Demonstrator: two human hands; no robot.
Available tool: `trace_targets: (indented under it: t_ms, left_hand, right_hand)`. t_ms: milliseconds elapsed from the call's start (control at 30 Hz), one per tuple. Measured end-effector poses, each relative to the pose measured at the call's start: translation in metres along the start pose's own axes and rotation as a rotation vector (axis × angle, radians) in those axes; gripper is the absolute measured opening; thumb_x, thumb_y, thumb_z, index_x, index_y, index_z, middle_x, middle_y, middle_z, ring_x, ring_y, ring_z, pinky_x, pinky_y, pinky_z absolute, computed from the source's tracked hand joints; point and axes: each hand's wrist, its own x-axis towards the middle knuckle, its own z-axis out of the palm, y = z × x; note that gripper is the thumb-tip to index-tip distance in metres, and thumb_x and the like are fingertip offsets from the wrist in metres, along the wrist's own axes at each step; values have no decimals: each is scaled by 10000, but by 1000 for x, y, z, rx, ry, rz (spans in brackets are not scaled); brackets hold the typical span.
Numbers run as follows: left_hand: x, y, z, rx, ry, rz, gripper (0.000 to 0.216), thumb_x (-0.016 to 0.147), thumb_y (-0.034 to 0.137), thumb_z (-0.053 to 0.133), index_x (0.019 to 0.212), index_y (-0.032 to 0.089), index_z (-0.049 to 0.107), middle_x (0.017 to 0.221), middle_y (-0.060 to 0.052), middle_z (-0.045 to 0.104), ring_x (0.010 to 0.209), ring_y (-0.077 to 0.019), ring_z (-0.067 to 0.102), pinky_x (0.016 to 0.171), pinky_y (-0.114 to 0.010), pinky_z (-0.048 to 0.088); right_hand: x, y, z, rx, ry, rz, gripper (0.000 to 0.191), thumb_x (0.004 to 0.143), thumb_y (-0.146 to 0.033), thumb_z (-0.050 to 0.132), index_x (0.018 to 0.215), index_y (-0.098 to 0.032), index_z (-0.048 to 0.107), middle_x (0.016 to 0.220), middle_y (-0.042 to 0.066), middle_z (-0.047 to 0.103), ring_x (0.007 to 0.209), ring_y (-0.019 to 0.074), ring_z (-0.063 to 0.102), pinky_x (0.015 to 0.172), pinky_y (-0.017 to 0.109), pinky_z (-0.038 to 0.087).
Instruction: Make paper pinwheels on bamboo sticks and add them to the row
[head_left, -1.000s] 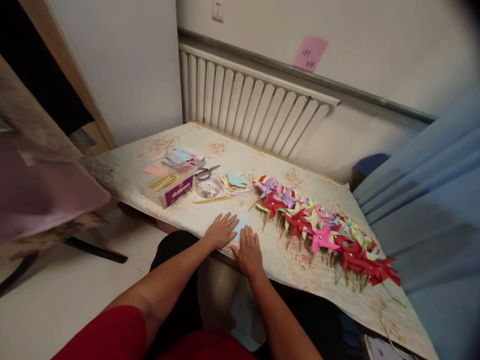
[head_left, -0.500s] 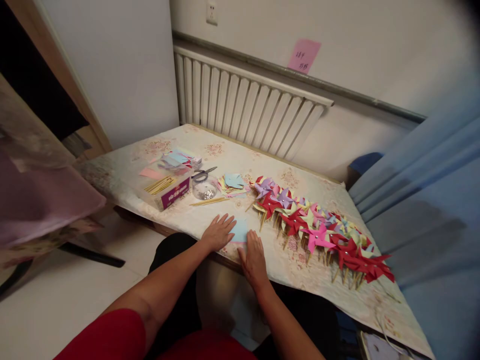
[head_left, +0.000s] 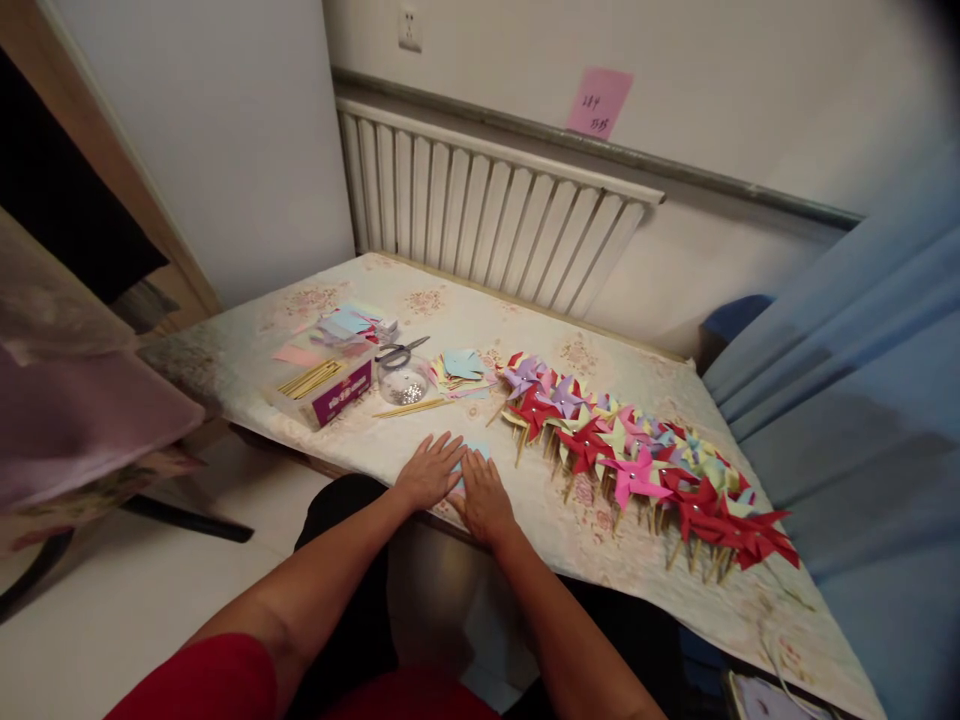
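At the table's near edge lies a light blue piece of paper (head_left: 475, 451), mostly covered by my hands. My left hand (head_left: 430, 471) rests flat on its left side, fingers stretched forward. Close beside it, my right hand (head_left: 484, 495) lies flat over the paper's right part, fingertips near those of the left. Just beyond the hands are some thin wooden sticks (head_left: 409, 408), a round clear dish (head_left: 405, 382) of small shiny metal pieces, and a stack of cut paper pieces (head_left: 462, 368).
Rows of paper pinwheels (head_left: 636, 476) on sticks fill the table's right side. On the left stand a box of sticks (head_left: 322, 390), scissors (head_left: 401, 352) and coloured paper scraps (head_left: 351, 322). A radiator (head_left: 480, 210) runs behind the table; a blue curtain (head_left: 885, 400) hangs at right.
My right hand has moved left across the blue paper, close to my left hand, and now covers more of it. My left hand stays nearly in place.
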Motion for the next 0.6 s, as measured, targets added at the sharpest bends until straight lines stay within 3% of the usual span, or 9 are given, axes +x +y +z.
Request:
trace_targets:
  t_ms: [333,600]
  left_hand:
    - [1,0,-4,32,-31,4,499,969,403,369,1436,246,447,1496,-71,456,1425,-230,319,1153,-467,241]
    - [0,-2,0,36,-40,9,515,959,412,394,1446,248,425,1512,-50,436,1425,-236,316,1157,-459,220]
  right_hand:
    - [2,0,1,18,8,38,759,918,-566,490,1449,-38,371,1516,227,366,1440,321,282,1166,539,206]
    - [0,-2,-2,37,3,64,742,931,-544,476,1449,-23,369,1531,233,334,1454,314,247,1179,525,164]
